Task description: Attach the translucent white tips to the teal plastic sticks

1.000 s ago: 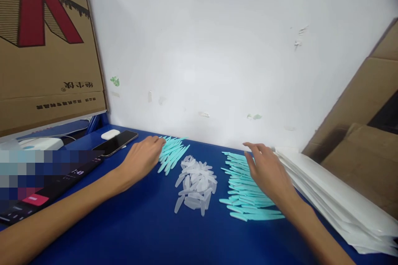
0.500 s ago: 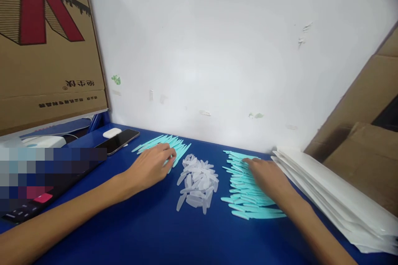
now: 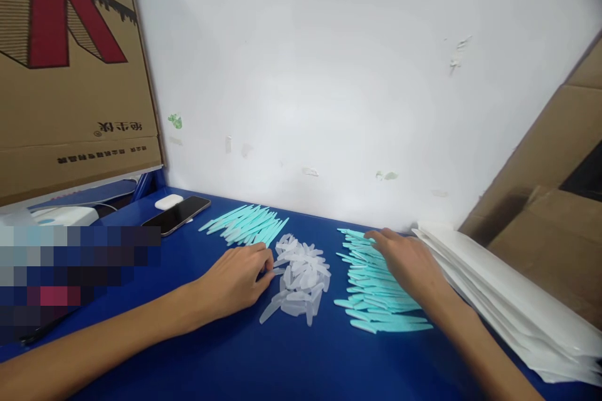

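Observation:
My left hand (image 3: 239,277) is closed in a pinch at the left edge of a loose heap of translucent plastic caps (image 3: 305,269), with one cap (image 3: 278,271) at its fingertips. Behind that hand lies a smaller fan of slim turquoise sticks (image 3: 249,222), which look like eyebrow razors. On the right, my right hand (image 3: 404,260) reaches over a larger row of the same turquoise razors (image 3: 376,291). Its bent fingers press together on the razor at the far end of the row; the thumb is hidden.
Flat white bags or sheets (image 3: 508,294) are stacked along the right side of the blue table (image 3: 226,357). A phone (image 3: 181,214) and a white case (image 3: 168,202) lie back left. Cardboard boxes (image 3: 79,100) flank both sides, and a white wall (image 3: 301,75) rises behind.
My left hand has moved from the small turquoise fan toward me and right, to the translucent caps, shifting a cap at the heap's near left. My right hand has risen slightly.

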The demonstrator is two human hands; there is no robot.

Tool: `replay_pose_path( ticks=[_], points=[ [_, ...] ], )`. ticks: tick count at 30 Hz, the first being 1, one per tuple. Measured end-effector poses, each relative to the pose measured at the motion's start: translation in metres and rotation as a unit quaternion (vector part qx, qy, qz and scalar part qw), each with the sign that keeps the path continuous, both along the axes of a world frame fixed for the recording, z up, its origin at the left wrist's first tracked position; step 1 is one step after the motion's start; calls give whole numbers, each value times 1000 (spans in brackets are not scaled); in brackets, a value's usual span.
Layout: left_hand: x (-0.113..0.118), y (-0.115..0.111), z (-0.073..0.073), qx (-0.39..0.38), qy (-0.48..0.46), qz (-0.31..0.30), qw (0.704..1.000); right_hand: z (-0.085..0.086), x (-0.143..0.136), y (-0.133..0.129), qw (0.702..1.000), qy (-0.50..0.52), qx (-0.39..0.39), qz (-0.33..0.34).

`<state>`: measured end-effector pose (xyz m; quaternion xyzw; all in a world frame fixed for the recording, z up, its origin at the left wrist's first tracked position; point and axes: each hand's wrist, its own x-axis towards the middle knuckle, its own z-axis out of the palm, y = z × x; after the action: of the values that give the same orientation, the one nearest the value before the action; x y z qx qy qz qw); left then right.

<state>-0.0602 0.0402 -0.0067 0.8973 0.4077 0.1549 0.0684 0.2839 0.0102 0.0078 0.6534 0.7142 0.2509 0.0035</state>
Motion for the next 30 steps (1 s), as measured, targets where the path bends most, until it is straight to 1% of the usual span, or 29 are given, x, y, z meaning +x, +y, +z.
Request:
replay_pose_path(
  ticks=[3, 7, 10, 13, 17, 22, 26, 30],
  points=[
    [0, 0, 2, -7, -16, 4, 1000, 0, -9, -3, 996, 61, 31, 61],
    [1, -2, 8, 1, -51, 4, 999, 1, -31, -12, 975, 134, 56, 166],
    [2, -3, 9, 28, -84, -26, 996, 2, -47, -19, 957, 150, 62, 242],
    [2, -3, 7, 46, -99, -54, 993, 1, -58, -24, 943, 153, 53, 290],
    [3, -3, 4, 64, -95, -59, 992, -1, -65, -26, 936, 150, 38, 316],
    [3, -4, 4, 58, -102, -61, 991, -3, -68, -27, 938, 148, 28, 312],
    [3, -6, 3, 63, -118, -102, 986, -6, -74, -29, 935, 154, 13, 321],
    [3, -8, 0, 61, -142, -154, 976, -11, -83, -33, 916, 172, 31, 361]
  ],
)
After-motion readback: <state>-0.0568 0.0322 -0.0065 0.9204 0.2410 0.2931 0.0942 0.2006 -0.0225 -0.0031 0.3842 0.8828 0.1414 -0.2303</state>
